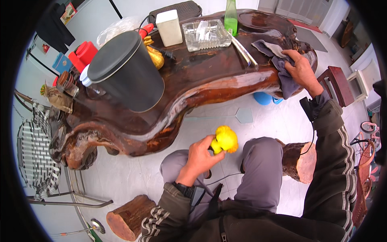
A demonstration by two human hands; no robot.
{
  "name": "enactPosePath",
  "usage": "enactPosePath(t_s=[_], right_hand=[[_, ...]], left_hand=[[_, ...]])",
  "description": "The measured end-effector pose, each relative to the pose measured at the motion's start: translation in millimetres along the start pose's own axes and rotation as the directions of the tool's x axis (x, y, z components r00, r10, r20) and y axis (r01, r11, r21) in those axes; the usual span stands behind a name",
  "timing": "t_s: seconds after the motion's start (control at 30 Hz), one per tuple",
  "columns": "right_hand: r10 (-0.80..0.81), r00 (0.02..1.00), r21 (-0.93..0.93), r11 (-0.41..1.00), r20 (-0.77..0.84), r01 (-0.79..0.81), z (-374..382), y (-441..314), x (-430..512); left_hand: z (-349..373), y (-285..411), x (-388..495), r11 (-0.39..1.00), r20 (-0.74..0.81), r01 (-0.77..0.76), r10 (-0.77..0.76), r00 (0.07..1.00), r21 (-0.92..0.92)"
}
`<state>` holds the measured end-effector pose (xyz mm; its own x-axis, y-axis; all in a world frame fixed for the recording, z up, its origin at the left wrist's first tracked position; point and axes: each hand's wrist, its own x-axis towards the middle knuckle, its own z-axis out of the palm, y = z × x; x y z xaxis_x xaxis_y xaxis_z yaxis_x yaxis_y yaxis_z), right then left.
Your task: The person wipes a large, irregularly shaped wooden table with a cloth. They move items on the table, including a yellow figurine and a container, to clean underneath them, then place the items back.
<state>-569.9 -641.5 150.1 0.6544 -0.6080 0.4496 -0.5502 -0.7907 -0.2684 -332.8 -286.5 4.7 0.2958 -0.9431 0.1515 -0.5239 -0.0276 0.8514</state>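
My left hand (pixel 201 158) holds a small bright yellow object (pixel 225 139), perhaps a figurine, above my lap. Over the right end of the polished wooden table (pixel 199 72), my right hand (pixel 300 71) grips a grey cloth (pixel 284 68), part of which lies on the tabletop and part hangs over the edge. Two long, thin, shiny items (pixel 244 50) lie left of the cloth. A glass ashtray (pixel 207 36) with something clear inside stands farther left, beside a green bottle (pixel 231 19).
A black lidded bin (pixel 127 75), a white box (pixel 169 28) and a golden ornament (pixel 155 57) stand on the table. Log stools (pixel 131 217) flank my legs. A fly swatter (pixel 243 115) and a blue object (pixel 262 98) are below the table edge. A red-brown wooden stool (pixel 340 86) is at right.
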Motion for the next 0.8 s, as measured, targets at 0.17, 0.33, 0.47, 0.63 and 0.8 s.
enactPosePath(t_s=[0.17, 0.33, 0.47, 0.63, 0.8], right_hand=[[-0.087, 0.996, 0.002, 0.996, 0.036, 0.087, -18, -25, -64], [0.091, 0.93, 0.23, 0.956, 0.356, -0.182, -15, -71, -127], [0.121, 0.864, 0.468, 0.799, 0.488, -0.377, 6, -108, -154], [-0.029, 0.688, 0.503, 0.706, 0.725, -0.499, 44, -138, -162], [-0.13, 0.727, 0.647, 0.579, 0.674, -0.497, 81, -154, -176]], left_hand=[[-4, 0, -14, 0.999, -0.007, 0.052, -0.052, 0.999, 0.001], [-10, 1, -32, 0.997, -0.03, 0.066, -0.065, 0.997, 0.03], [-10, 5, -44, 0.991, -0.098, 0.102, -0.11, 0.989, -0.081], [-10, 25, -52, 0.932, -0.16, 0.096, -0.161, 0.974, -0.35], [-12, 46, -45, 0.857, -0.121, 0.11, -0.196, 0.973, -0.504]])
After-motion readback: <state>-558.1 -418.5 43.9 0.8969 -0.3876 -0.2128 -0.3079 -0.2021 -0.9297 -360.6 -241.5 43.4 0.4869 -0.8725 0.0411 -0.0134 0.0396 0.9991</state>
